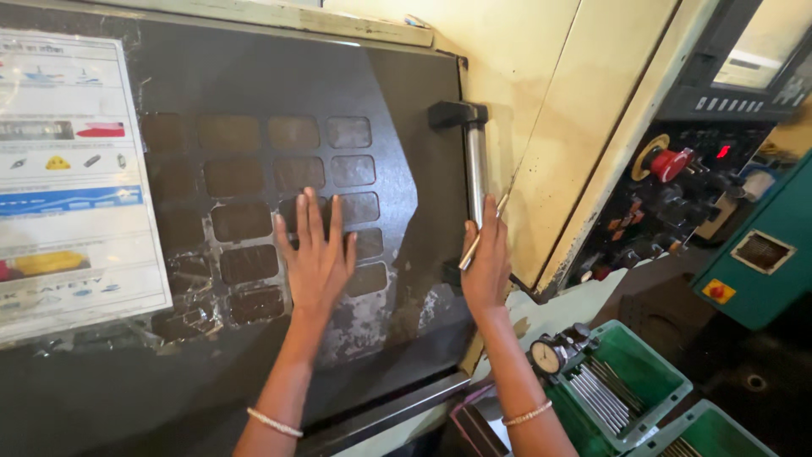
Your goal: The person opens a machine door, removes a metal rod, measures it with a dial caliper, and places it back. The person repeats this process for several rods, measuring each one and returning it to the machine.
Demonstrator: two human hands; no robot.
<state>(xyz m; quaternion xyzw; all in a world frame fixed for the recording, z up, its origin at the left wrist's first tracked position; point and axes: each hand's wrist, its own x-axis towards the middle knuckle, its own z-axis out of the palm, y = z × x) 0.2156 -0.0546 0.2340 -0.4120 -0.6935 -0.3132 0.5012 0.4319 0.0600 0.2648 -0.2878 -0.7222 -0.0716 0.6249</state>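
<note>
Head view: the left hand (314, 254) lies flat with fingers spread on the dark machine door (397, 101). The right hand (486, 262) grips a thin metal rod (479, 239), just below the door handle (474, 156).

Bright daylight from the upper right, glare there, dim lower corners, slight wide-angle edge bending.
</note>
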